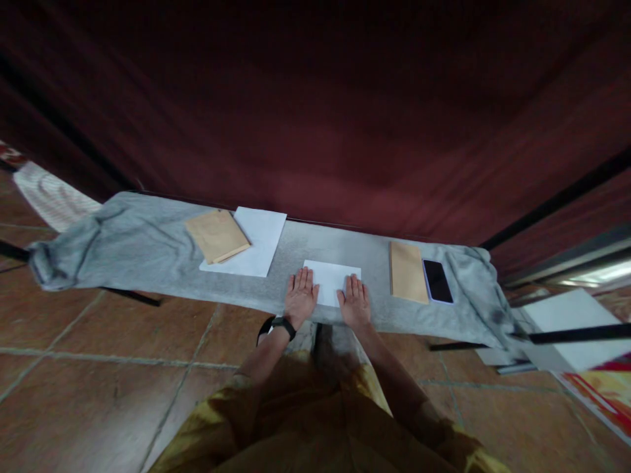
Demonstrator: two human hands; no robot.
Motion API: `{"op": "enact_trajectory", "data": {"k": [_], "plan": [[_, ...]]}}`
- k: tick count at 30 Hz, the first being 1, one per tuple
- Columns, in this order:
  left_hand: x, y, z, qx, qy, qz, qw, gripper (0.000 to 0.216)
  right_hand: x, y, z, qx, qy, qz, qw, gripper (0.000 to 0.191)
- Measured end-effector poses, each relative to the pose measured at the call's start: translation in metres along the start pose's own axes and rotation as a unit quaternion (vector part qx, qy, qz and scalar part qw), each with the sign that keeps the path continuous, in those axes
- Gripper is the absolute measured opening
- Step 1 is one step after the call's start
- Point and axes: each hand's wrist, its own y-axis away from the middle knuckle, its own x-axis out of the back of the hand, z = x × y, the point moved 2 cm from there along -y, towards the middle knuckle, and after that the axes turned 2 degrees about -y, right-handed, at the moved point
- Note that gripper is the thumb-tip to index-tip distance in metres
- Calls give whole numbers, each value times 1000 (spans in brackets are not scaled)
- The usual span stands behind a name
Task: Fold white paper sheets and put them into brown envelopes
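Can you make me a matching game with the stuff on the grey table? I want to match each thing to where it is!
Things:
1. white paper
2. phone
3. brown envelope stack
4. black watch

Places:
A. on the left wrist
B. far left, lying on a big white sheet
C. under both flat hands, left hand and right hand
D. far right, beside a single brown envelope

Pairs: 1-C, 2-D, 3-B, 4-A
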Motion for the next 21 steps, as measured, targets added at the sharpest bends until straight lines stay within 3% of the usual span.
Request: {"op": "enact_trajectory", "data": {"k": [3, 9, 16, 21], "plan": [[2, -2, 13, 19, -9, -6, 1000, 60, 2, 3, 1, -9, 5, -17, 1000, 62], [-1, -11, 57, -35, 36, -57, 997, 57, 6, 3, 2, -16, 8, -49, 999, 60], [1, -6, 37, -46, 22, -49, 997, 55, 10, 5, 6, -17, 9, -66, 998, 57], [2, -2, 29, -56, 4, -45, 997, 55, 9, -13, -13, 11, -29, -70, 997, 53]]}}
